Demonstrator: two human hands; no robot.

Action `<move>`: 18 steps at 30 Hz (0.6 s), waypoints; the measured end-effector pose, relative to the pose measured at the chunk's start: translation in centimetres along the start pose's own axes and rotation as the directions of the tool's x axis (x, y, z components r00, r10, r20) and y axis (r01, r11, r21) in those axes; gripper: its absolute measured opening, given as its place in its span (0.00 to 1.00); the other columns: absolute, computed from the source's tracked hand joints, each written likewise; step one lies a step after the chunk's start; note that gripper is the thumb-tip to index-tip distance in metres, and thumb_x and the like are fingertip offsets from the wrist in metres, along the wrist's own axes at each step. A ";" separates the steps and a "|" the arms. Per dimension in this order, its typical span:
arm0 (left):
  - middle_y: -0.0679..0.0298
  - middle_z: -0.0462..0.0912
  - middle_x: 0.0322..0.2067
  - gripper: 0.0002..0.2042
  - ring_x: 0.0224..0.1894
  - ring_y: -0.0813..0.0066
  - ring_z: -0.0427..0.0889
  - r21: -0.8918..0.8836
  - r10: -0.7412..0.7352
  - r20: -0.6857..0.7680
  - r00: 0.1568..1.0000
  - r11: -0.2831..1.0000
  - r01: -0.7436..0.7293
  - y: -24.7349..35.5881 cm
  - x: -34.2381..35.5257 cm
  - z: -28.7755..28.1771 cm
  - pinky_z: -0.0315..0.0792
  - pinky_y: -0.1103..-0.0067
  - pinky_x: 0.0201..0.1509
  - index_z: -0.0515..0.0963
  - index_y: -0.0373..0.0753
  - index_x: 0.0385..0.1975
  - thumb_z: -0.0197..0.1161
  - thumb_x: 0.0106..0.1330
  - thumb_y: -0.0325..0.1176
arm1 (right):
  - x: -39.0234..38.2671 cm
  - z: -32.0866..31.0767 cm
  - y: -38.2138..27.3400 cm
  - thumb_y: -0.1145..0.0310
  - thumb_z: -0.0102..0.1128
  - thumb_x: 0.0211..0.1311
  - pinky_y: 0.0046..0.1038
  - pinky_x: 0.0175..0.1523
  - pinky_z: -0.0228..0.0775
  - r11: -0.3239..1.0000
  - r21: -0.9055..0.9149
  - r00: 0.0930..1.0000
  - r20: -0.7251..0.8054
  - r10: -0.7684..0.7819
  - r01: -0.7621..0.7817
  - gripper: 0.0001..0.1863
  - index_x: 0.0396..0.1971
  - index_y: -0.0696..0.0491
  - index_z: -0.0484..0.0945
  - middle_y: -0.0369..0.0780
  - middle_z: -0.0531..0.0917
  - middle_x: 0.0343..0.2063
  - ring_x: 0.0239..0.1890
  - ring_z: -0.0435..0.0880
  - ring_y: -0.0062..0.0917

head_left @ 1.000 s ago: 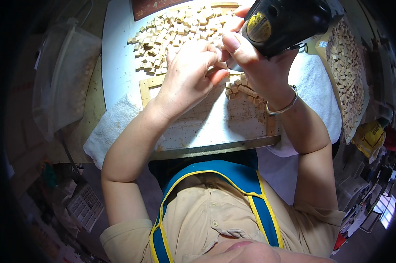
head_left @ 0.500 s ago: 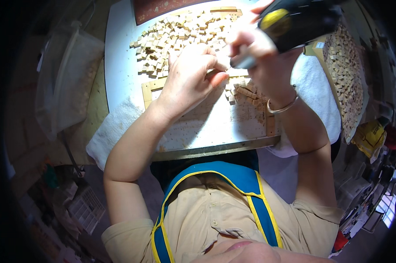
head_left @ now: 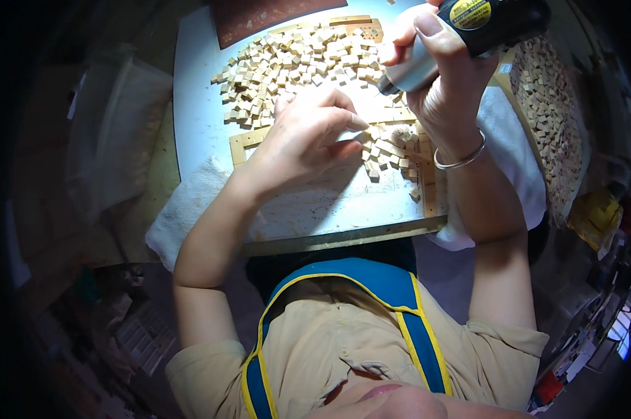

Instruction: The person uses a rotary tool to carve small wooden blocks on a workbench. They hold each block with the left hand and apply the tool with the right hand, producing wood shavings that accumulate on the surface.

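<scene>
My right hand (head_left: 445, 59) is wrapped round a black power tool (head_left: 511, 26) with a round yellow label and a silver nose. The tool is held above the board, its dark tip pointing down and to the left. My left hand (head_left: 315, 129) hovers over the white board (head_left: 308, 202), thumb and forefinger parted, with nothing visible between them. Just right of its fingertips lies a small group of wooden cubes (head_left: 385, 150). Beyond it spreads a larger heap of wooden cubes (head_left: 294, 59). A wooden frame (head_left: 429, 185) borders the near work area, partly hidden by my left hand.
White towels lie at the left (head_left: 190, 202) and right (head_left: 504, 140) of the board. A box of wooden cubes (head_left: 549, 105) stands at the right. A dark red panel (head_left: 266, 15) lies at the far edge. A translucent bag (head_left: 130, 126) hangs on the left.
My right hand has lifted the power tool up and away from the left fingertips. The left thumb and forefinger have spread apart. Small cubes by them show more plainly.
</scene>
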State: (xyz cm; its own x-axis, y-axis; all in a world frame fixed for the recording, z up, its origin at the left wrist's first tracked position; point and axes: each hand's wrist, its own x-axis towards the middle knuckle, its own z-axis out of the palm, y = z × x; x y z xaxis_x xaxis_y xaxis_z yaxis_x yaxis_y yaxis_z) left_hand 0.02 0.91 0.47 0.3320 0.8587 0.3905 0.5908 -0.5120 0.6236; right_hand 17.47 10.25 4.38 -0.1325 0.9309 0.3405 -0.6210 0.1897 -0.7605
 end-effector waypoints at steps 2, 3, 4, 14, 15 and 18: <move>0.64 0.85 0.36 0.09 0.41 0.68 0.83 -0.048 -0.007 -0.101 0.995 0.999 0.002 -0.8 0.0 -1.4 0.72 0.72 0.46 0.87 0.43 0.35 0.76 0.55 0.29 | 0.0 0.3 -0.2 0.77 0.67 0.59 0.28 0.22 0.80 0.998 0.055 0.999 -0.030 -0.013 0.015 0.19 0.49 0.59 0.72 0.42 0.82 0.27 0.22 0.84 0.28; 0.64 0.85 0.38 0.09 0.43 0.68 0.83 -0.174 -0.162 -0.135 0.978 0.975 0.138 -1.0 -0.2 -2.6 0.74 0.70 0.47 0.87 0.43 0.37 0.74 0.56 0.27 | 0.1 0.0 -0.2 0.77 0.67 0.60 0.28 0.22 0.80 1.000 -0.015 1.000 -0.023 0.021 -0.022 0.20 0.50 0.60 0.71 0.42 0.82 0.27 0.22 0.85 0.28; 0.61 0.82 0.37 0.14 0.39 0.71 0.83 0.063 -0.078 -0.156 0.985 0.994 0.089 -1.7 -0.2 -3.6 0.79 0.74 0.39 0.86 0.37 0.45 0.70 0.59 0.18 | 0.1 -0.3 -0.2 0.77 0.67 0.60 0.28 0.22 0.80 0.998 -0.045 0.998 -0.034 0.043 -0.045 0.20 0.50 0.60 0.71 0.42 0.82 0.27 0.22 0.85 0.28; 0.66 0.83 0.35 0.14 0.39 0.71 0.81 -0.008 -0.246 -0.069 0.967 0.969 0.246 -1.9 -0.9 -2.5 0.66 0.70 0.48 0.85 0.45 0.47 0.73 0.61 0.29 | -0.3 -0.6 0.4 0.77 0.67 0.62 0.26 0.22 0.79 0.992 -0.100 0.997 -0.016 0.078 -0.080 0.18 0.50 0.59 0.72 0.41 0.81 0.25 0.21 0.84 0.27; 0.67 0.83 0.36 0.13 0.40 0.70 0.81 -0.207 -0.321 -0.044 0.946 0.929 0.306 -2.1 -0.9 -2.8 0.63 0.69 0.51 0.85 0.46 0.46 0.73 0.61 0.29 | -0.4 -0.7 0.6 0.77 0.67 0.62 0.26 0.23 0.79 0.994 -0.088 0.997 -0.013 0.071 -0.072 0.18 0.49 0.59 0.72 0.41 0.81 0.25 0.21 0.84 0.27; 0.68 0.83 0.36 0.10 0.36 0.71 0.81 0.164 -0.191 -0.085 0.978 0.965 0.203 -2.0 -0.8 -5.6 0.62 0.71 0.49 0.87 0.44 0.43 0.73 0.61 0.29 | -0.4 -1.0 0.6 0.77 0.67 0.62 0.26 0.23 0.80 0.993 -0.095 0.998 -0.005 0.069 -0.069 0.18 0.50 0.59 0.72 0.41 0.82 0.26 0.21 0.84 0.27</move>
State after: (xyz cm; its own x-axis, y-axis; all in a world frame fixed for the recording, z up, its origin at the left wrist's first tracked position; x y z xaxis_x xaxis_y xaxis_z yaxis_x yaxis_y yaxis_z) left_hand -5.52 1.10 2.73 0.1492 0.9355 0.3204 0.7581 -0.3162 0.5704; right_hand 17.89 10.33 3.27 -0.1710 0.9434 0.2842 -0.5340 0.1537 -0.8314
